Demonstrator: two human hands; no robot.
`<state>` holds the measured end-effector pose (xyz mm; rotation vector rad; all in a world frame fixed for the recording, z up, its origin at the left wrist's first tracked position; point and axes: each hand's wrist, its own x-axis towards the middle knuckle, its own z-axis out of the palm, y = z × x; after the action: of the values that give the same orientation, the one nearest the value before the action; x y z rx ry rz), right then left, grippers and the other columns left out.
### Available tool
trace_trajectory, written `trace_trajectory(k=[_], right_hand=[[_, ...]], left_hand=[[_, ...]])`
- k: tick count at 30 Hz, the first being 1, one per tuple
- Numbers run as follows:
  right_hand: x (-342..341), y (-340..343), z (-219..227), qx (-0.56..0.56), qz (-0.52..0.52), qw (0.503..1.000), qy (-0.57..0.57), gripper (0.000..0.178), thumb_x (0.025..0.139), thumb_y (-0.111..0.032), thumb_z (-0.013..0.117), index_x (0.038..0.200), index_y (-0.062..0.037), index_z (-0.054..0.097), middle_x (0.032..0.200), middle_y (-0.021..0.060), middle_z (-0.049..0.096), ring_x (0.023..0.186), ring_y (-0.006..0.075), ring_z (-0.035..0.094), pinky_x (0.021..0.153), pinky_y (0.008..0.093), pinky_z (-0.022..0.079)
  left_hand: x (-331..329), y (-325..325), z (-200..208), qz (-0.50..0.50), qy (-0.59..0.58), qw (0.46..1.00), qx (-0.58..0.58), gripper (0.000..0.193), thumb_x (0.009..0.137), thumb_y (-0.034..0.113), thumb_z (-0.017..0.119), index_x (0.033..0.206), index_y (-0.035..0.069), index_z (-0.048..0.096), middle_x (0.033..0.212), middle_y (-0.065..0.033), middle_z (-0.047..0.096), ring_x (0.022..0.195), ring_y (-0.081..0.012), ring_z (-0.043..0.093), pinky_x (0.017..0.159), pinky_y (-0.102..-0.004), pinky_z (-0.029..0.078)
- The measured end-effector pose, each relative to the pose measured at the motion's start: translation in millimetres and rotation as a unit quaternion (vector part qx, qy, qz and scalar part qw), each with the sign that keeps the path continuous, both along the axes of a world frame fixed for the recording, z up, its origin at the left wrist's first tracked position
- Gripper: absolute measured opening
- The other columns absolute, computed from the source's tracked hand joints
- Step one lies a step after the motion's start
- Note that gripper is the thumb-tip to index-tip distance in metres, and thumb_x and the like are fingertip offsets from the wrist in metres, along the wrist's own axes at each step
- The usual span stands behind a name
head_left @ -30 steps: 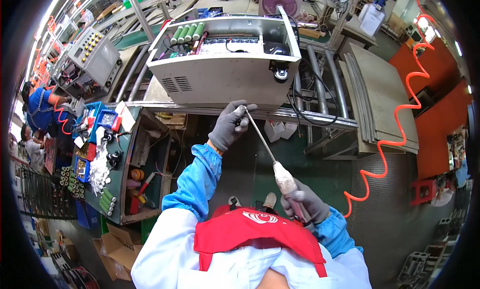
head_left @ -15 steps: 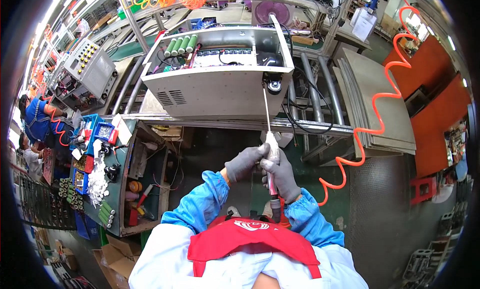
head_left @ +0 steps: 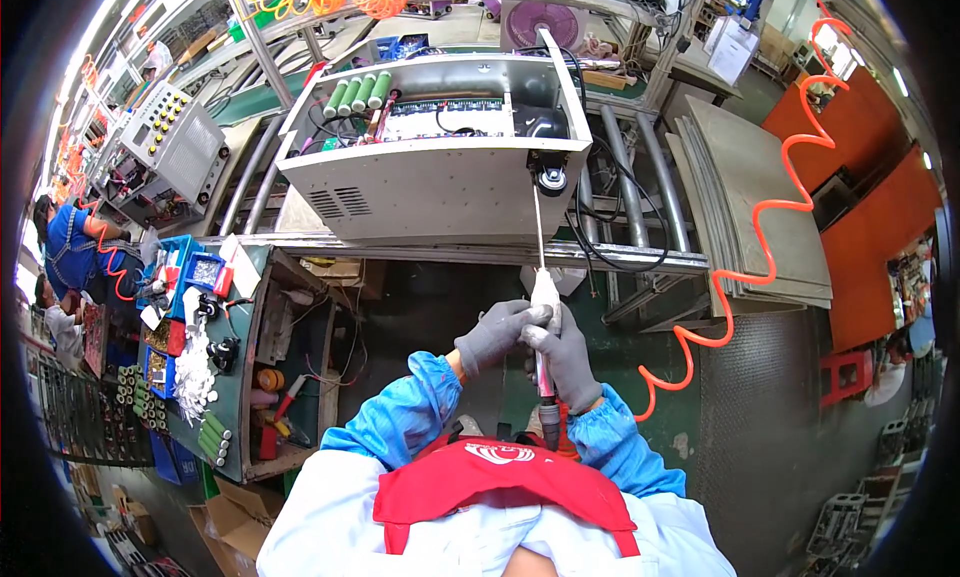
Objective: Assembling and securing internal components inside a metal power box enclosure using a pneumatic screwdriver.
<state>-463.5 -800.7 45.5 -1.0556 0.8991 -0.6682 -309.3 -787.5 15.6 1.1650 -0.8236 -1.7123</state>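
Note:
Both my hands, in grey gloves, grip a power screwdriver [head_left: 545, 293] with a white nose, a reddish body and a long thin bit. My right hand [head_left: 568, 360] wraps its body, while my left hand [head_left: 494, 335] closes at its front from the left side. The bit points away from me, its tip at a black-mounted caster [head_left: 551, 177] on the lower right corner of a grey metal housing [head_left: 430, 192]. Whether the tip sits in a screw is too small to tell. Inside the open housing are green cylinders [head_left: 364, 93] and circuit boards.
The housing rests on a roller conveyor [head_left: 625, 192]. An orange coiled hose [head_left: 764, 239] hangs at right, near stacked grey sheets [head_left: 755, 207]. At left, a green bench [head_left: 240, 327] carries small-parts bins. Another person in blue [head_left: 72, 245] works at far left.
The view has shifted slightly. My hands and the screwdriver stay in nearly the same grip, the bit still at the caster. The coiled hose has swung a little to the right.

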Motion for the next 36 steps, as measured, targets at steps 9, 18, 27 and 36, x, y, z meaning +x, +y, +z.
trace_trajectory(k=[9, 18, 27, 36], right_hand=[[7.9, 1.1, -19.3, -0.047, -0.018, 0.999, 0.007, 0.052, 0.082, -0.021, 0.068, 0.128, -0.0085, 0.046, 0.080, 0.0042, 0.057, 0.052, 0.0115, 0.055, 0.044, 0.0253, 0.048], [5.5, 2.0, -15.3, -0.001, -0.019, 1.000, 0.015, 0.059, 0.083, -0.020, 0.069, 0.135, -0.0091, 0.042, 0.082, 0.0043, 0.057, 0.053, 0.0116, 0.056, 0.045, 0.0261, 0.048], [2.9, -0.4, -23.4, 0.015, -0.014, 1.000, -0.001, 0.067, 0.083, -0.020, 0.070, 0.141, -0.0086, 0.037, 0.082, 0.0052, 0.056, 0.053, 0.0123, 0.055, 0.045, 0.0269, 0.048], [5.5, -2.6, -44.4, -0.073, -0.029, 0.996, 0.030, 0.071, 0.081, -0.017, 0.073, 0.141, -0.0040, 0.038, 0.107, 0.0083, 0.059, 0.086, 0.0150, 0.061, 0.073, 0.0291, 0.053]], left_hand=[[-0.7, 1.9, -11.8, 0.045, 0.112, 0.992, 0.023, 0.035, 0.094, 0.032, 0.061, 0.106, -0.001, 0.062, 0.090, -0.0036, 0.062, 0.077, -0.0106, 0.058, 0.067, -0.0279, 0.051], [2.4, -0.8, -6.4, 0.019, 0.051, 0.997, 0.050, 0.033, 0.092, 0.033, 0.063, 0.104, 0.002, 0.062, 0.091, -0.0038, 0.062, 0.080, -0.0123, 0.059, 0.071, -0.0287, 0.050], [1.9, -5.4, -16.3, 0.012, 0.023, 0.999, 0.040, 0.036, 0.091, 0.037, 0.064, 0.105, 0.003, 0.062, 0.091, -0.0029, 0.062, 0.080, -0.0111, 0.058, 0.070, -0.0287, 0.049], [9.4, -8.2, -24.0, -0.018, 0.023, 0.999, 0.026, 0.035, 0.092, 0.038, 0.063, 0.104, 0.005, 0.063, 0.091, -0.0025, 0.062, 0.079, -0.0109, 0.057, 0.069, -0.0271, 0.047]])
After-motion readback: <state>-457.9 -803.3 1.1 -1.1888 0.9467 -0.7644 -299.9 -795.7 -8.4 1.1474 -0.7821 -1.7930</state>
